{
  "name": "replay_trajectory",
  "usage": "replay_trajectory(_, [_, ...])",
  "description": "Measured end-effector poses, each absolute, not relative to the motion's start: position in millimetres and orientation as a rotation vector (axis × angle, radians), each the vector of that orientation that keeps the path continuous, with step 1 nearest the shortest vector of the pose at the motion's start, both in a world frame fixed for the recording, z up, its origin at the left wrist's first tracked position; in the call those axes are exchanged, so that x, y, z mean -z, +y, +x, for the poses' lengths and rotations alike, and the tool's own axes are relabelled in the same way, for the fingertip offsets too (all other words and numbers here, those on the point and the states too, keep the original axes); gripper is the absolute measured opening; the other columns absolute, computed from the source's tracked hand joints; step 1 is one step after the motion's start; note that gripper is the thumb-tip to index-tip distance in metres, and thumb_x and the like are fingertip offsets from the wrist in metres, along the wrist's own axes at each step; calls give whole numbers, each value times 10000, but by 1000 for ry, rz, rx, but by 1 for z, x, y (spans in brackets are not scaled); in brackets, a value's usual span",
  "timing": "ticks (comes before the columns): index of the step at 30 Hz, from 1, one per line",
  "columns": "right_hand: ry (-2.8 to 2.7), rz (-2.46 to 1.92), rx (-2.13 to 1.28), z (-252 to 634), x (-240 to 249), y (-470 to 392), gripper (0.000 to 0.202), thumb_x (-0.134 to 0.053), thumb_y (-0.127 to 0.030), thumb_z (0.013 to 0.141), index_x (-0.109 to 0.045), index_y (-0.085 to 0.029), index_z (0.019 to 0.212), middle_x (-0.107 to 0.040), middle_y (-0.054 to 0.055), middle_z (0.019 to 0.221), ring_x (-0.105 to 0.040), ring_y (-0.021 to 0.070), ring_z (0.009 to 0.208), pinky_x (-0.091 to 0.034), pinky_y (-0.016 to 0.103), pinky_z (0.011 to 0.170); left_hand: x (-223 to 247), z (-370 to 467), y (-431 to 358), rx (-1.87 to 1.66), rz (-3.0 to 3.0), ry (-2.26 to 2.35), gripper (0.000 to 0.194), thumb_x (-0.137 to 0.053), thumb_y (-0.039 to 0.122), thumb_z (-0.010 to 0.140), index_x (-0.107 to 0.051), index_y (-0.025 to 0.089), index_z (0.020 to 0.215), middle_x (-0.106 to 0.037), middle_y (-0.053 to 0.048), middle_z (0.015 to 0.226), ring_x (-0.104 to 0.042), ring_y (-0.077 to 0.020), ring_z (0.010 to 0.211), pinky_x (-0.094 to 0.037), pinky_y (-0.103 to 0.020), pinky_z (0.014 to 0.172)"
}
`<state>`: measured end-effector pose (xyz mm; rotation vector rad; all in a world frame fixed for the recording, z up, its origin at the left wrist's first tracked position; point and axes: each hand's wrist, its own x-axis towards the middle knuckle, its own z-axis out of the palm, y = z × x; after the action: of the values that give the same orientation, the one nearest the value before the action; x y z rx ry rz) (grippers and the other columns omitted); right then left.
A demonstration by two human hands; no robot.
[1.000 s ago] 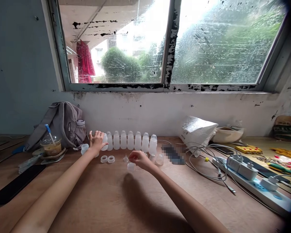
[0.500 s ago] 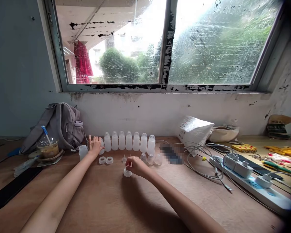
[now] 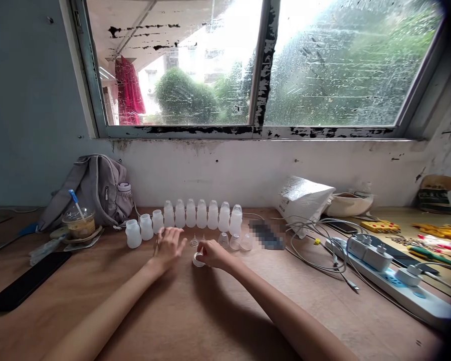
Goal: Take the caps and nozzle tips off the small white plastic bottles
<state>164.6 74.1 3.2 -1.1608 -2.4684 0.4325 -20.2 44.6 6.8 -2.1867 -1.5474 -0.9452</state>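
Note:
My left hand (image 3: 169, 246) is over the table with its fingers spread, in front of the row of bottles; the two white rings seen earlier there are hidden by it. My right hand (image 3: 211, 254) has its fingers pinched on a white ring (image 3: 198, 259) that rests on the table. Just behind lie small clear nipples (image 3: 194, 242). Three uncapped frosted bottles (image 3: 133, 234) stand at the left of a row of several capped bottles (image 3: 190, 214). Three clear domed caps (image 3: 234, 242) stand right of my right hand.
A grey backpack (image 3: 101, 190), a drink cup (image 3: 78, 225) and a black phone-like slab (image 3: 28, 281) are at the left. Tangled cables (image 3: 308, 255), a white bag (image 3: 304, 200) and a power strip (image 3: 398, 288) lie at the right.
My left hand has left the bottle row and moved right and toward me, over the spot of the white rings. My right hand stays at the ring. The view has shifted slightly.

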Motion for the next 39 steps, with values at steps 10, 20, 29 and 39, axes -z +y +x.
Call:
replay_trajectory(10, [-2389, -1106, -491, 159, -10, 67, 94, -549, -148, 619, -561, -147, 711, -557, -11, 619, -466, 85, 553, -303, 174, 484, 20, 8, 20, 882, -2401, -1437, 404, -533, 454, 700, -535, 168, 986, -587, -79, 947, -487, -246, 922, -292, -411, 868])
replay_trajectory(20, [-2394, -1037, -407, 155, -4, 65, 126, -510, -80, 603, -542, -149, 703, -525, -27, 575, -427, 67, 508, -280, 167, 467, 18, 4, 17, 869, -2411, -1462, 363, -528, 428, 716, -545, 164, 964, -603, -65, 905, -502, -230, 881, -304, -399, 853])
replay_trajectory(29, [-2544, -969, -316, 165, -8, 73, 266, -540, -85, 583, -538, -171, 834, -532, -2, 708, -477, 106, 618, -313, 177, 522, 16, -4, 18, 777, -2476, -1498, 328, -490, 413, 744, -532, 205, 993, -572, -49, 972, -476, -225, 938, -288, -404, 883])
replay_trajectory(39, [-2330, -1414, 156, 195, -13, 103, 211, -457, -197, 763, -488, -176, 971, -573, 66, 906, -477, 190, 868, -317, 267, 713, 29, -24, 49, 644, -2204, -1803, 415, -412, 479, 770, -464, 290, 1135, -363, -78, 1267, -254, -261, 1198, -105, -501, 977])
